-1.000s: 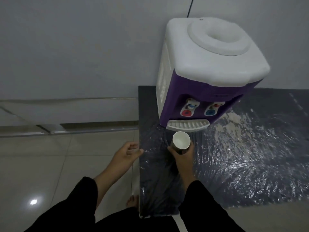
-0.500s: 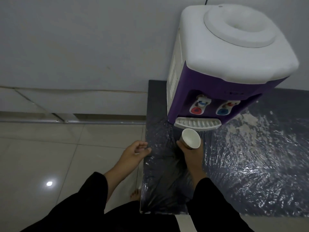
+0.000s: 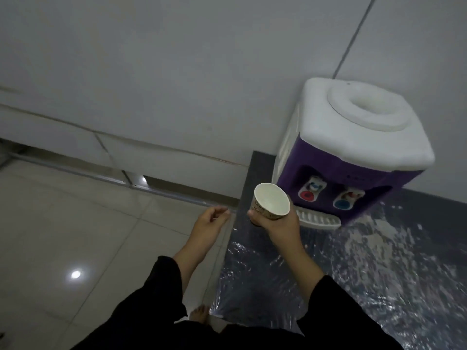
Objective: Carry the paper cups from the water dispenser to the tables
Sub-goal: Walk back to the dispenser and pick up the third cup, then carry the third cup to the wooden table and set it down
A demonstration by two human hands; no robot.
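Cup: a white paper cup with a brown patterned wall [image 3: 271, 203], tilted, its open mouth facing the camera, held in the air in front of the dispenser.
Right hand [image 3: 279, 222]: its grip is wrapped around the cup's lower wall.
Left hand [image 3: 207, 224]: empty, fingers loosely curled, beside the worktop's edge.
Dispenser: a purple and white plastic water dispenser [image 3: 351, 155] standing on the dark plastic-wrapped worktop [image 3: 366, 269] against the wall.
Floor: pale glossy tiles [image 3: 75, 236].

Counted by kind
One paper cup [image 3: 271, 204], one water dispenser [image 3: 353, 152] (two taps), two hands, one bare foot [image 3: 199, 315].
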